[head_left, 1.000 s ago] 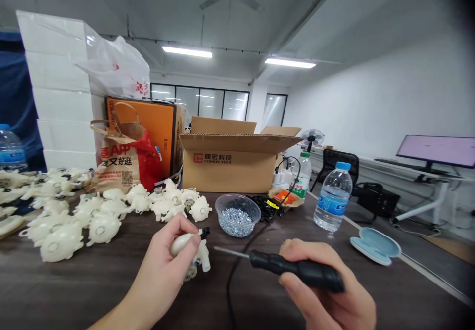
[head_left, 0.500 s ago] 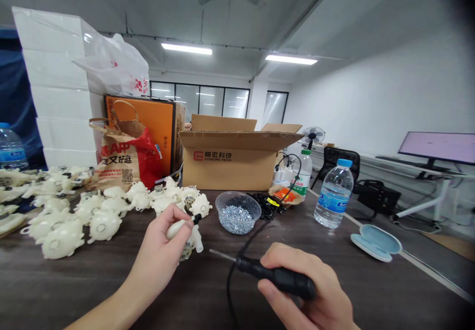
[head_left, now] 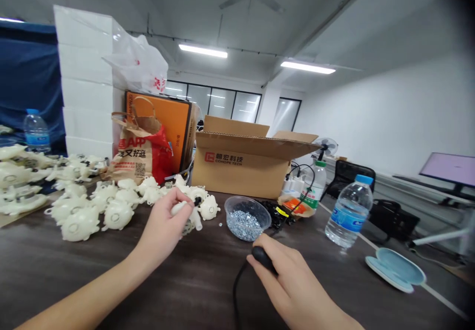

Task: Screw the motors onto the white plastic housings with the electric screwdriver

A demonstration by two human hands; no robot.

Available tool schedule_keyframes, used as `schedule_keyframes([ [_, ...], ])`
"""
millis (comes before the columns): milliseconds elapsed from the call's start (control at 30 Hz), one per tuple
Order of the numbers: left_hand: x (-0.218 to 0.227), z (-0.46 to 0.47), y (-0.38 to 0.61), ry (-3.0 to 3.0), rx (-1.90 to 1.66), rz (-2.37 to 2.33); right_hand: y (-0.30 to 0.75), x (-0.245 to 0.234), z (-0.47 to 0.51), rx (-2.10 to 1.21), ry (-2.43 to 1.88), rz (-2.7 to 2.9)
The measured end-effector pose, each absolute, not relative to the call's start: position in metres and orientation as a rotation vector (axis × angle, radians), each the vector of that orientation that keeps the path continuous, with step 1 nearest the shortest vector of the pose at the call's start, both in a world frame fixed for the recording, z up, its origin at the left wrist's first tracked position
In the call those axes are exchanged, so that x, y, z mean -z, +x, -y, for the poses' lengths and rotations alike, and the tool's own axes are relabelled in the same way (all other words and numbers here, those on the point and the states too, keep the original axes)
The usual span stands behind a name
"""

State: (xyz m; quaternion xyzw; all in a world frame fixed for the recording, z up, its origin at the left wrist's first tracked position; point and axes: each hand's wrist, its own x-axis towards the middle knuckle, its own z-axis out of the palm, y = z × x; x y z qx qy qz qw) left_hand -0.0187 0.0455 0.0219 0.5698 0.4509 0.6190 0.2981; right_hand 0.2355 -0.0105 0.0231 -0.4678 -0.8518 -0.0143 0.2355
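Observation:
My left hand [head_left: 165, 223] is closed around a cream plastic pump-like part [head_left: 195, 218] with a short pale pipe and a small black fitting, held above the table. My right hand [head_left: 287, 275] grips a black-handled screwdriver [head_left: 264, 259]. Only the rounded end of its handle shows; the shaft is hidden. The hand is at the near right side of a clear plastic bowl [head_left: 248, 218] of small silvery screws. Whether the screwdriver's tip touches the screws I cannot tell. A black cable [head_left: 236, 290] hangs beneath the right hand.
Several similar cream parts [head_left: 79, 221] cover the table's left side. Behind stand a cardboard box [head_left: 241, 174], a paper bag [head_left: 148, 147] and an orange box [head_left: 178, 112]. On the right are a water bottle [head_left: 349, 211], an open light-blue case [head_left: 397, 270] and black pieces [head_left: 278, 218].
My right hand has moved forward to the bowl with the screwdriver, whose shaft no longer shows. My left hand still holds the cream part. The whole view has turned somewhat left.

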Motion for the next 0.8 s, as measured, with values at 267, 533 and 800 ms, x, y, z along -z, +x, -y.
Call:
schedule_keyframes([
  [267,-0.022,-0.043,-0.019,1.586,-1.636,-1.153,0.206,-0.052,-0.055,0.479,-1.479,2.581],
  [533,-0.022,-0.049,-0.023,1.600,-1.665,-1.182,0.156,-0.067,-0.091,0.773,-1.163,3.129],
  [800,-0.022,-0.053,-0.027,1.627,-1.667,-1.212,0.124,-0.048,-0.112,0.893,-1.136,3.279],
])
